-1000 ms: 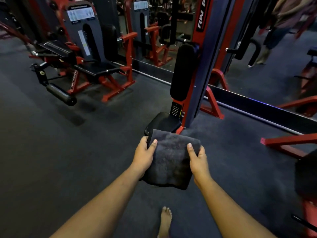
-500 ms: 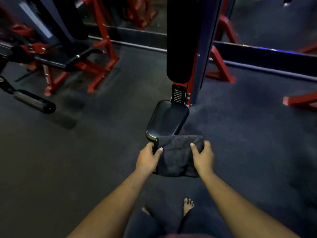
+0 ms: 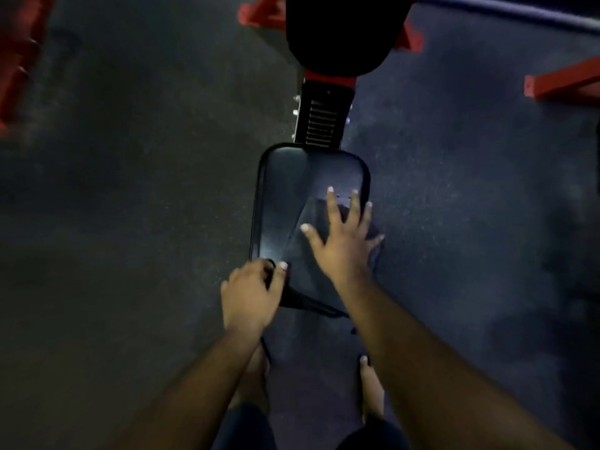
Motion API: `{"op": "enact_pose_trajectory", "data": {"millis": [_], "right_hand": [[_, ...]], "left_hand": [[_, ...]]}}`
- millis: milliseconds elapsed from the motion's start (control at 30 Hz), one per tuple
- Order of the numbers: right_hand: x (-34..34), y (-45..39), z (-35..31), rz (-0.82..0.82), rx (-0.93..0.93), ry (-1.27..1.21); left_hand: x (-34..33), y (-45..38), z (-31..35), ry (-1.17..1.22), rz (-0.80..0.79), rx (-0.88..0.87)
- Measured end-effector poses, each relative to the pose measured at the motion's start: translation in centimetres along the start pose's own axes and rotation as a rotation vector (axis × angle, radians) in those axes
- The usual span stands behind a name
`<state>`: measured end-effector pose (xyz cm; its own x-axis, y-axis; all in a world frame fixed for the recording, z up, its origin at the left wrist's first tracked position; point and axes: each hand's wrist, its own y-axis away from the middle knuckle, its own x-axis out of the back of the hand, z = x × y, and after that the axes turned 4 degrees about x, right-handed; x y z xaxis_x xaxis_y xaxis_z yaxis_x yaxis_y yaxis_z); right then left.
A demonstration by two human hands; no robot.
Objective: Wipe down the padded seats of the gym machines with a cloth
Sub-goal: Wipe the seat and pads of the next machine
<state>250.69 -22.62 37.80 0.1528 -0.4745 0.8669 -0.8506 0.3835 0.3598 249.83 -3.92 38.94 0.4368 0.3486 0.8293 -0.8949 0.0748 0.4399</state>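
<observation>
Two bare hands are what we see over the padded seat, a dark rounded rectangle whose long axis runs away from us toward the machine's upright post and black back pad. We see no containers anywhere. A dark cloth lies on the near right part of the seat, its far corner pointing up the seat and its near edge hanging off the front rim. Our right hand lies flat on the cloth with fingers straight and spread, pressing it against the padding. Our left hand sits at the seat's near left corner, fingers curled and thumb up beside the cloth's edge; we cannot tell whether it grips the cloth or the seat rim. Below, two bare feet stand on the dark speckled floor. Red frame bars lie well apart to the right.
</observation>
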Motion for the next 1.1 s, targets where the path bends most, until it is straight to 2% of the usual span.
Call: {"op": "enact_pose_trajectory", "data": {"millis": [67,200,300,367,500,633,700,767,933,1000,1100], "right_hand": [[-2.4,-0.2,-1.2,-0.142,-0.033,0.058],[-4.4,3.2,-1.7,-0.115,-0.176,0.112],[-5.5,5.1,-1.4,-0.096,-0.236,0.119],[-5.5,4.3,-1.3,-0.063,-0.212,0.109],[-4.8,0.8,0.0,-0.069,-0.023,0.162],[-1.4,-9.1,1.7,-0.007,0.061,0.123],[0.5,-13.3,1.7,-0.048,0.077,0.123],[0.4,-12.9,2.0,-0.12,0.104,0.144],[-1.8,-2.0,3.2,-0.187,0.104,0.111],[-1.8,-2.3,3.2,-0.161,0.105,0.099],[-1.4,-8.2,2.9,-0.08,0.121,0.155]], "left_hand": [[-0.8,-2.8,-1.2,-0.003,0.118,-0.088],[-2.1,-6.9,0.1,0.101,-0.049,-0.167],[-3.6,-8.0,1.0,0.022,-0.043,-0.185],[-4.2,-7.9,0.9,-0.016,-0.009,-0.205],[-4.8,-8.0,0.3,-0.052,-0.01,-0.256],[-5.2,-8.1,0.3,-0.108,0.015,-0.241],[-5.5,-8.2,0.5,-0.128,0.018,-0.232],[-5.5,-8.3,0.5,-0.132,0.016,-0.237],[-4.7,-8.1,0.7,-0.113,0.02,-0.249],[-4.7,-8.1,0.8,-0.127,0.026,-0.243],[-5.0,-8.2,1.0,-0.142,0.044,-0.246]]}}
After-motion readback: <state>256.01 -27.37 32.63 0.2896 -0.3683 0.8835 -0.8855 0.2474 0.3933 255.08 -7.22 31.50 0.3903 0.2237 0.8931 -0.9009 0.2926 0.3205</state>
